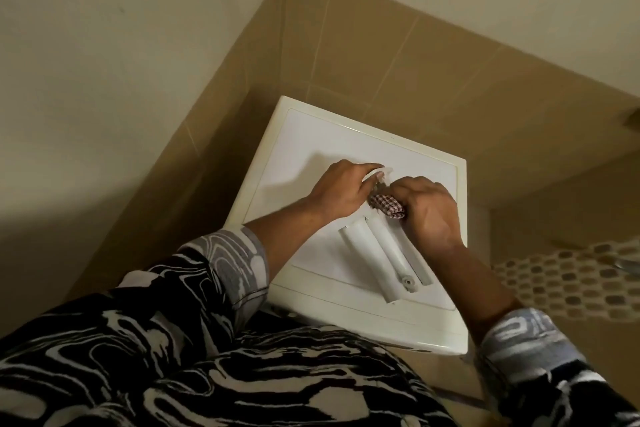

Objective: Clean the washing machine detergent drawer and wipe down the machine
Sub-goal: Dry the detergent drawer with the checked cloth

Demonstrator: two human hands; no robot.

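No readable text, label or number shows anywhere.

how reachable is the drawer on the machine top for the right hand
Probably yes: the right hand sits beside the far end of the drawer, with nothing between them. It grips a checked cloth, though, so it could wipe, not grasp. The left hand holds a white part.

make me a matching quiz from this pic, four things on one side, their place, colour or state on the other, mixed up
Things:
1 left hand
2 right hand
3 white drawer
4 left sleeve

Place, colour or state:
A lies on the machine top
B black and white swirls
C grips the checked cloth
D holds a small white part

Pairs: 1-D, 2-C, 3-A, 4-B
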